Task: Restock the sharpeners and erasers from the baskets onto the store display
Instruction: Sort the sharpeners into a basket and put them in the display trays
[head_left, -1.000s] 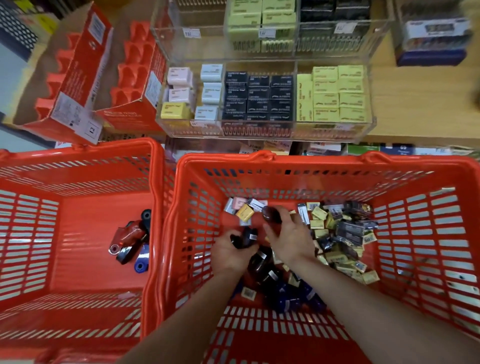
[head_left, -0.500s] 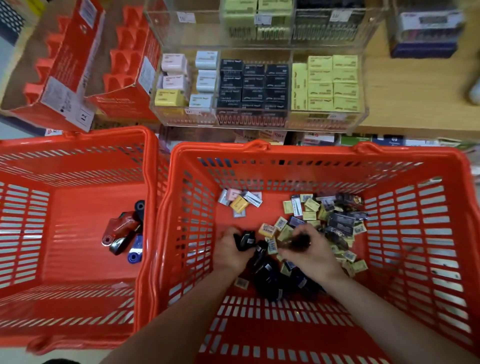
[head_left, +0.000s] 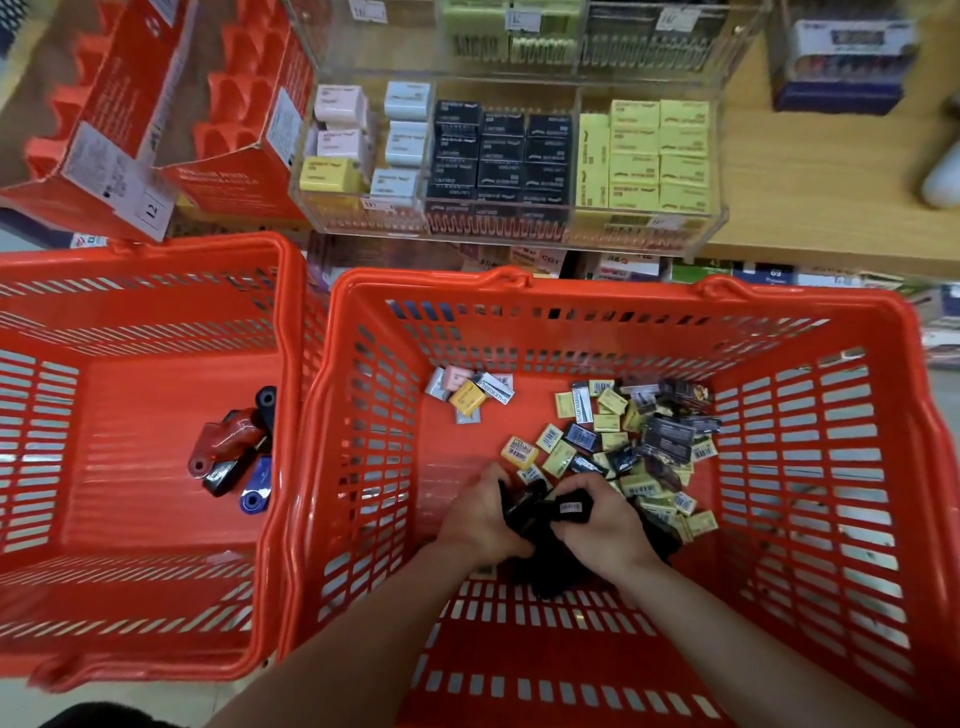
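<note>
Low in the middle of the frame, both hands work in the right basket (head_left: 883, 467): the left hand (head_left: 480, 519) and the right hand (head_left: 597, 525) each curl around dark sharpeners (head_left: 535, 512) bunched between them, one showing a white label.

Just beyond the hands lies a loose scatter of erasers (head_left: 623, 447), yellow and black, with a smaller cluster (head_left: 470, 395) toward the basket's far left corner. In the left basket (head_left: 130, 270), a few more sharpeners (head_left: 236, 449), red, black and blue, rest on its floor.

The restock looks well short of finished: much stock remains in both baskets. The clear display case (head_left: 719, 156) at the top centre already holds rows of pastel, black and yellow eraser boxes and looks largely full.

To its left stand two orange cardboard trays (head_left: 156, 130). All of this sits on a wooden shelf (head_left: 821, 182) running to the upper right, with more packaged goods on a lower shelf behind the baskets.
</note>
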